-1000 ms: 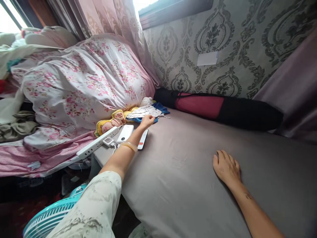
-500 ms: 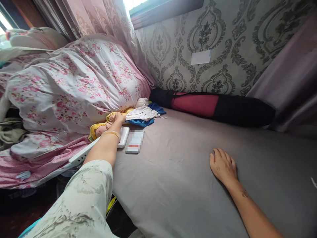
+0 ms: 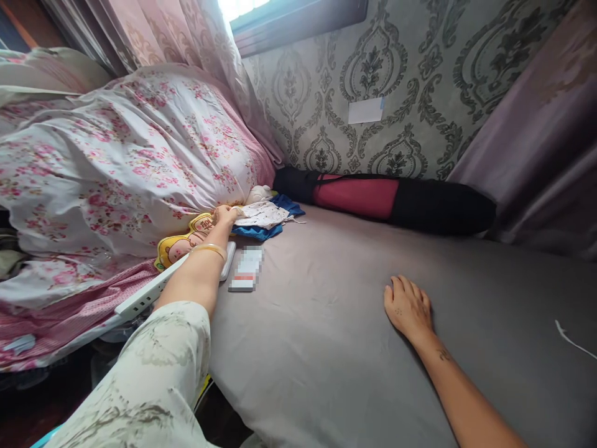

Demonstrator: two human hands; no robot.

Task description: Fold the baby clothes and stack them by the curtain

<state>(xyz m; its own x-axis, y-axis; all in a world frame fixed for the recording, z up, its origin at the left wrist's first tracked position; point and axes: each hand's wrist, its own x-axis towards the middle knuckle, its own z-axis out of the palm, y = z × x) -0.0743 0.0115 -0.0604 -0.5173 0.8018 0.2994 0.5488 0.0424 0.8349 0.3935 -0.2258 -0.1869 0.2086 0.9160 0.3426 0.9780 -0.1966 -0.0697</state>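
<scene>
My left hand is stretched far forward, its fingers closed on the near edge of a white dotted cloth. That cloth lies over a blue cloth. Under my left wrist is a white box-like object, partly hidden. A phone lies on the grey sheet just right of it. My right hand rests palm down on the sheet, fingers slightly spread, holding nothing.
A black and red long bag lies along the wall. Floral bedding is heaped at the left, with a yellow cartoon cushion and a white power strip beside it. A white cord lies at the right.
The view has shifted a little to the right, so most things appear further left. My left hand still grips the dotted cloth, and my right hand still rests on the sheet.
</scene>
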